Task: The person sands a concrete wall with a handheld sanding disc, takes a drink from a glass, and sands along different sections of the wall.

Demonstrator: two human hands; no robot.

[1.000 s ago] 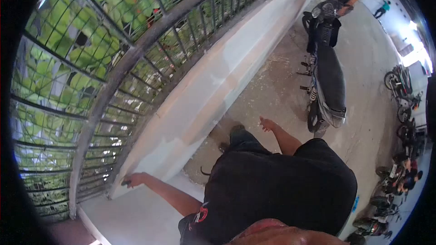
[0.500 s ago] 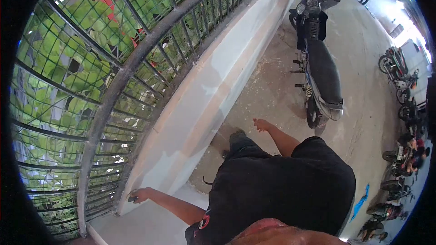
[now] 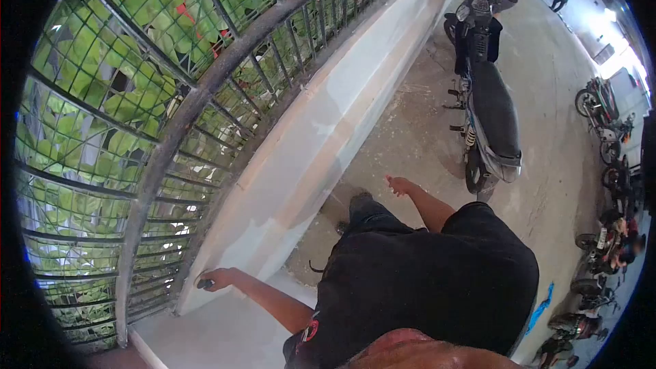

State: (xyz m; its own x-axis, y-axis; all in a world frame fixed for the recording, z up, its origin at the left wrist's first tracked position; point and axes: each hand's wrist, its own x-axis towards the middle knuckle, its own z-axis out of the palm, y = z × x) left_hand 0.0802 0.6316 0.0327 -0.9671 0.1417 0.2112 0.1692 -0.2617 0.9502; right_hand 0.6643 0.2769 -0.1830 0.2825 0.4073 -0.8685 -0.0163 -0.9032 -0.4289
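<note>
- Left hand (image 3: 217, 278) grips a small dark object (image 3: 203, 283) beside the near wall (image 3: 314, 150); a steady hold serves best.
- Right hand (image 3: 399, 186) hangs half-open, apparently empty.

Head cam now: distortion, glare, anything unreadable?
Head view: wide-angle distortion appears to bow the black metal railing, corners black; head view, upper right: white glare patch; head view, lower left: the small dark object in the left hand lacks readable detail.

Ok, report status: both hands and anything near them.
Left hand gripping small dark object by the pale wall. Right hand open, looks empty. Motorcycle standing beyond right hand.
</note>
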